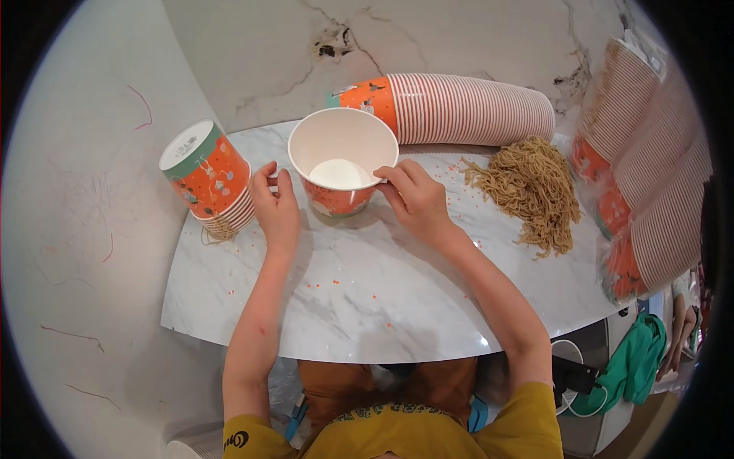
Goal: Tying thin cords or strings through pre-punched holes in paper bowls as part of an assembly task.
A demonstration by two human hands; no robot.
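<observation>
Marbled tabletop (359,321), round paper tub (333,147), stringy tangle (537,191)

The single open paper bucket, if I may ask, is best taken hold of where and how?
Take the paper bucket by its rim, probably from the right: the open mouth exposes an edge to pinch, where the right grip touches it.

Marble patterns at the surface (229,306) and behind it

We see a white surface with soft grey veining; its front edge curves in this wide view. Beyond it we find a marbled wall (267,46), crossed by thin dark veins and broken by brown-black patches. On our left we have a plain pale wall (84,252), marked thinly in red and faintly scribbled. We notice light glinting near the surface's front edge.
</observation>
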